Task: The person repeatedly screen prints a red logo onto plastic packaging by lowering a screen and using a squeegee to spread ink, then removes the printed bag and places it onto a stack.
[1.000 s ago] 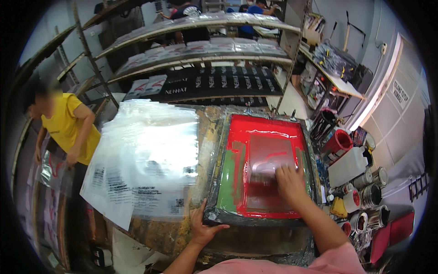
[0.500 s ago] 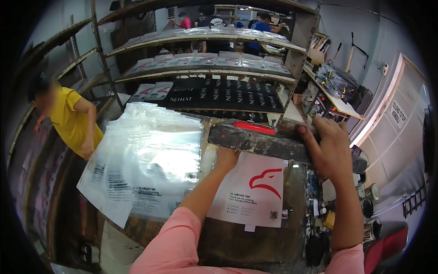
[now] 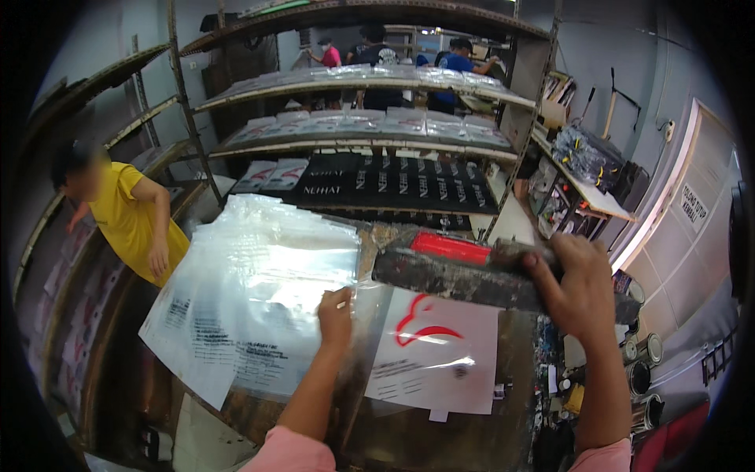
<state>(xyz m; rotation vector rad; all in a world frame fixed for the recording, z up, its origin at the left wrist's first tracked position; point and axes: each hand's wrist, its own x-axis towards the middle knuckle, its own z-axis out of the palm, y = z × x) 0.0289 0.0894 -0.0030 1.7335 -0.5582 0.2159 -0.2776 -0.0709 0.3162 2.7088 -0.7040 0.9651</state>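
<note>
My right hand (image 3: 578,287) grips the grey, ink-stained handle end of a screen-printing frame (image 3: 456,275), held raised and tilted above the worktable. Red ink (image 3: 450,246) shows on the frame's far side. Under it lies a plastic bag (image 3: 431,358) with a red curved logo and small dark lettering, its logo looking bent and its surface shiny. My left hand (image 3: 336,315) is closed in a pinch on the bag's far left corner, beside the stack of clear plastic bags (image 3: 267,259). The fingertips partly hide the corner.
A metal rack (image 3: 354,149) with bags laid on its shelves stands ahead. At left a person in a yellow shirt (image 3: 134,212) is beside another rack. Paint cans (image 3: 641,350) stand at right, near a side table (image 3: 586,189). More people are behind the rack.
My left hand has come out from under the frame and moved left, pulling the printed bag's corner with it. The logo now looks bent. My right hand still holds the frame up.
</note>
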